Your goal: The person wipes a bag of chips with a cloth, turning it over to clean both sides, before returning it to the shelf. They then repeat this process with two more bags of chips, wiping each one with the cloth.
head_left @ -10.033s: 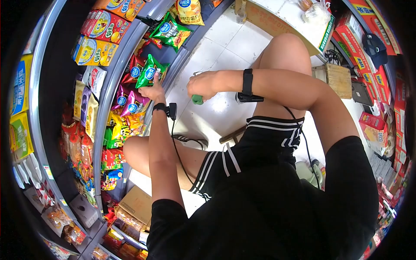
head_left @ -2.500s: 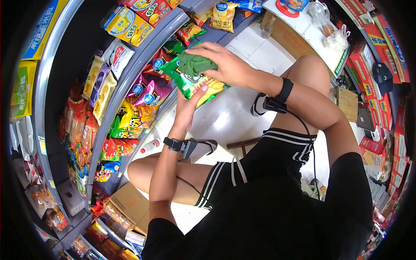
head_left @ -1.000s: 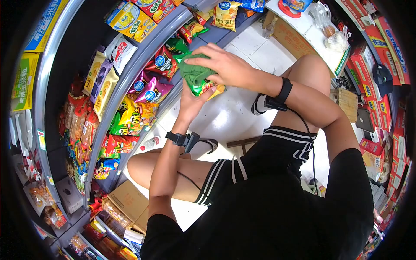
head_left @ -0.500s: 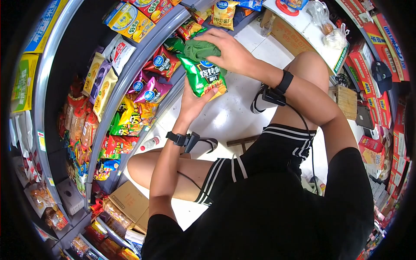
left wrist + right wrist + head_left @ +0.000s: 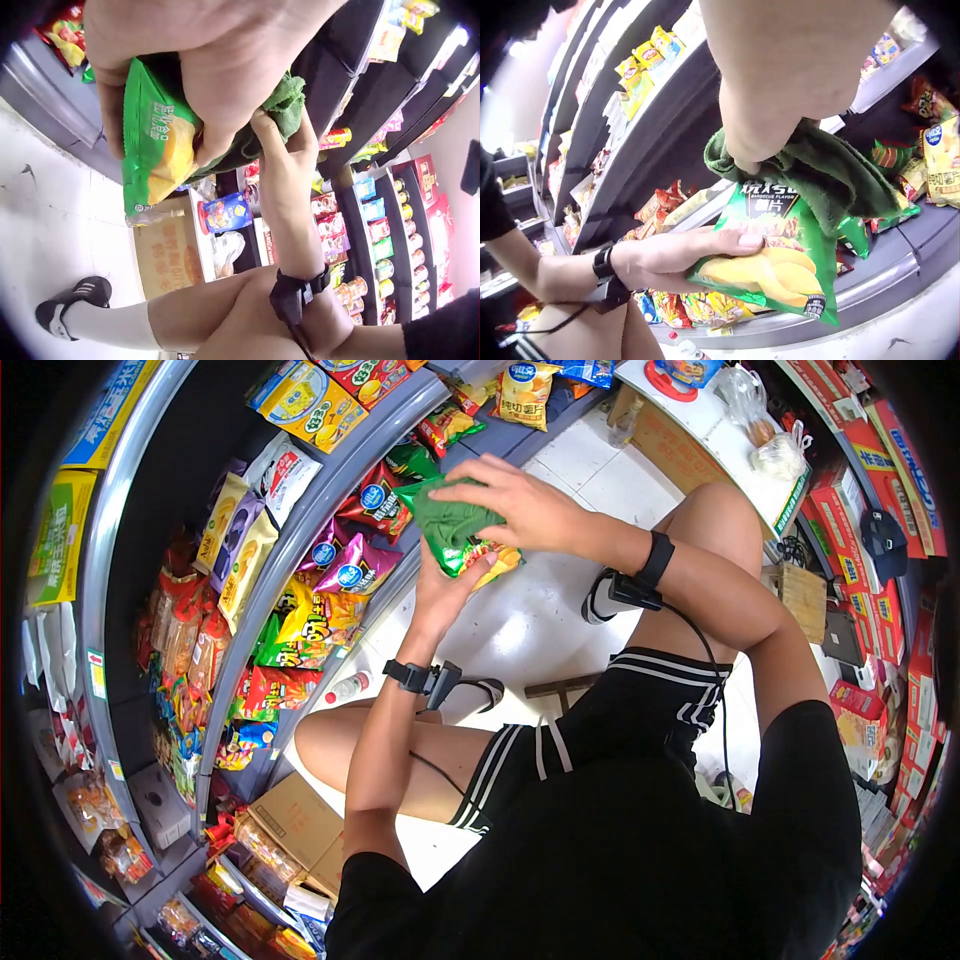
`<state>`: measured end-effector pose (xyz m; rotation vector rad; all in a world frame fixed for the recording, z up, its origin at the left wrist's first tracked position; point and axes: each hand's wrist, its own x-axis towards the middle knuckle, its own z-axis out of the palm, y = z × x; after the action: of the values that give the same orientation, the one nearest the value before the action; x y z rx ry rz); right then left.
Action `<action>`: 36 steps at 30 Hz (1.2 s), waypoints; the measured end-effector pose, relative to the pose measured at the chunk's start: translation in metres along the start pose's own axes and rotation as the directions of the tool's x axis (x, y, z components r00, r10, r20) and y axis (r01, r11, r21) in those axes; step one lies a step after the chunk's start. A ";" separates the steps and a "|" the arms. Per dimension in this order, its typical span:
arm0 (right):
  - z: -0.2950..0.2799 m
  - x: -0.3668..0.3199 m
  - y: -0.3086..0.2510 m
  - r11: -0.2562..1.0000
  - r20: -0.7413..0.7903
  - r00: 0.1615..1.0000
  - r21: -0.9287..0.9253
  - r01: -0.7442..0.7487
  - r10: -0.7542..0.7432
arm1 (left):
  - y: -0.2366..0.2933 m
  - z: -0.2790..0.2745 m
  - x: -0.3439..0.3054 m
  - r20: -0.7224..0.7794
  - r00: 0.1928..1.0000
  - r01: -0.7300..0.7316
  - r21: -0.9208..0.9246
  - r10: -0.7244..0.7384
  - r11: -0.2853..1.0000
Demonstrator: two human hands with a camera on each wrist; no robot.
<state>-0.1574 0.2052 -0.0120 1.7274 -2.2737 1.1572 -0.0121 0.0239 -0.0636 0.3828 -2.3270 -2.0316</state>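
My left hand grips a green bag of barbecue-flavor potato chips by its side, thumb across the printed front. In the head view the bag is held up in front of the snack shelf, its upper part covered. Over that part lies a crumpled dark green cloth, which my right hand holds against the bag's face. The right wrist view shows the cloth bunched under the right hand, one end hanging past the bag's edge. Most of the right fingertips are hidden there.
Red and purple chip bags fill the shelf beside the hands, with yellow snack bags nearer the body. A plastic bottle lies on the floor by the shelf. A white-topped table stands at the far right.
The green chip bag has come off the shelf in my left hand. My right hand brought the cloth onto it, and since half a second ago has slid it down over the front.
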 end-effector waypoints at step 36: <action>-0.013 0.004 0.021 0.974 -0.218 0.949 0.070 -0.217 0.227 | 0.023 -0.009 0.003 -0.013 1.000 0.022 -0.173 -0.025 0.985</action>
<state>-0.1813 0.2117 -0.0121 1.2976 -2.3605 1.3755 -0.0168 0.0176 -0.0404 0.4179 -2.1250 -2.2119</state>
